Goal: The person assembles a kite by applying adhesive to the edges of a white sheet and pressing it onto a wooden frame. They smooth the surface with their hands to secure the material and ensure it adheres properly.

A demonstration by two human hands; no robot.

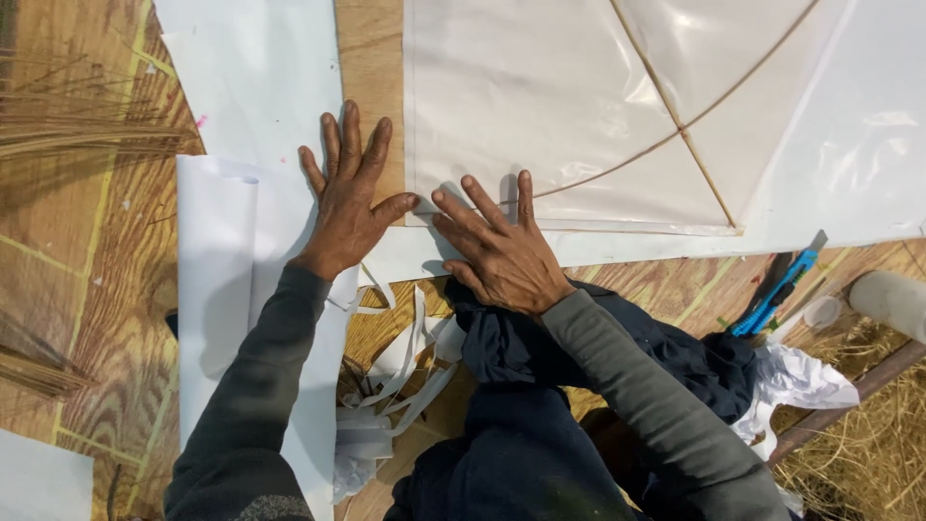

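Note:
My left hand [349, 198] lies flat with fingers spread on the wood-grain floor mat [106, 280], its palm on a curled white paper sheet [217, 260] and its thumb at the corner of a translucent white kite sheet [540, 106]. My right hand [497, 249] presses flat on that sheet's lower edge, fingers apart. Thin bamboo sticks [675, 121] cross on the sheet, one straight and one bowed. Neither hand grips anything.
A blue utility knife [776, 289] lies at the right near a white tube [892, 301] and crumpled white paper [796, 381]. White paper strips [405, 362] pile by my knee. Thin sticks [68, 130] lie at the left, dry straw [868, 453] at the lower right.

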